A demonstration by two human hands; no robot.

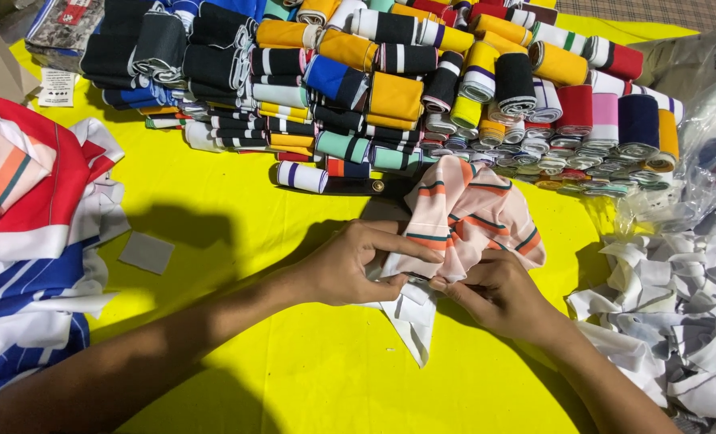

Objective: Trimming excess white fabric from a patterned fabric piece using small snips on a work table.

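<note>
Both hands meet on the peach striped cloth [470,213], which lies bunched on the yellow table [310,378] just past centre toward 3 o'clock. The left hand [350,264] clamps its near edge flat, seemingly to steady it, while the right hand [495,293] pinches the same edge beside it. Rolled ribbing [422,80] is stacked at 12 o'clock, white scraps [679,313] at 4, within reach.

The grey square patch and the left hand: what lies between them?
Only bare yellow table cover in shadow lies between grey patch and left hand, in the head view.
</note>
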